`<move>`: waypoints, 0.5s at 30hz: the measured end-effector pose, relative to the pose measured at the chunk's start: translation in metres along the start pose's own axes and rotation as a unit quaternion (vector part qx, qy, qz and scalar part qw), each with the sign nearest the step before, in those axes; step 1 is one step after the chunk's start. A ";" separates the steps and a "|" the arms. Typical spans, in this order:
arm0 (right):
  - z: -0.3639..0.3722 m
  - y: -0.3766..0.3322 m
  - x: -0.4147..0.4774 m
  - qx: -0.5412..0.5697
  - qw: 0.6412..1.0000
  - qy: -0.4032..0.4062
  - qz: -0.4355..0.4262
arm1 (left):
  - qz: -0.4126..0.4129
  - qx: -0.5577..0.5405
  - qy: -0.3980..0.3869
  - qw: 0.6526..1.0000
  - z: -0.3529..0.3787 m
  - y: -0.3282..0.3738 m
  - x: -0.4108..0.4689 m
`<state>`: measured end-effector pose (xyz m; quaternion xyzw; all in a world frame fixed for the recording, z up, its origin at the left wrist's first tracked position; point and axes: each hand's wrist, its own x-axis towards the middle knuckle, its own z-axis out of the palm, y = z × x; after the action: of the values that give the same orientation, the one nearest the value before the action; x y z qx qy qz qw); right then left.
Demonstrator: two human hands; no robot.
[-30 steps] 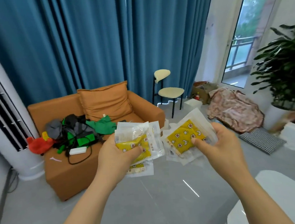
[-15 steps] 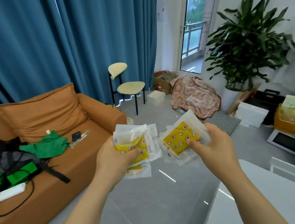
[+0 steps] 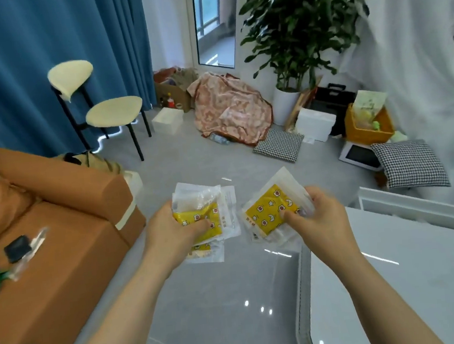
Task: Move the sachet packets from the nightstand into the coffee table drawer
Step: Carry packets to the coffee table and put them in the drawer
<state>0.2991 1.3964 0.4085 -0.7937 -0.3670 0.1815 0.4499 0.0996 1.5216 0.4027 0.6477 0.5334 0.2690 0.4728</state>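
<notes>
turning from the orange sofa (image 3: 59, 214) toward the white counter (image 3: 394, 280), still gripping sachet packets (image 3: 199, 210) in the curled left hand (image 3: 170, 231) and a second stack (image 3: 270, 209) in the right hand (image 3: 320, 218), likely nearing the drawer.

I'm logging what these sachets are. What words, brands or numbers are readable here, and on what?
No text is legible.
Left sachets in left hand: edge print, too blurred.
Right sachets in right hand: corner print, too blurred.
Pale bag in yellow basket: green print, too blurred.
</notes>
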 end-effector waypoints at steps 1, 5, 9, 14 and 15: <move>0.003 0.004 0.007 -0.002 1.000 0.006 0.009 | 0.002 0.008 -0.016 1.000 0.006 -0.001 0.012; 0.009 0.023 0.037 -0.016 0.998 0.031 0.042 | -0.001 0.032 -0.061 0.998 0.035 0.000 0.061; 0.009 0.048 0.081 -0.011 0.996 0.040 0.073 | -0.002 0.053 -0.094 0.994 0.069 0.011 0.114; -0.006 0.075 0.153 -0.014 0.993 0.063 0.103 | 0.004 0.086 -0.131 0.988 0.121 0.043 0.183; -0.011 0.081 0.167 -0.016 0.991 0.067 0.112 | 0.005 0.091 -0.136 0.986 0.132 0.050 0.196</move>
<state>0.4502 1.4883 0.3527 -0.8470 -0.2480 0.1718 0.4377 0.2899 1.6645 0.3638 0.7214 0.4832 0.1309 0.4785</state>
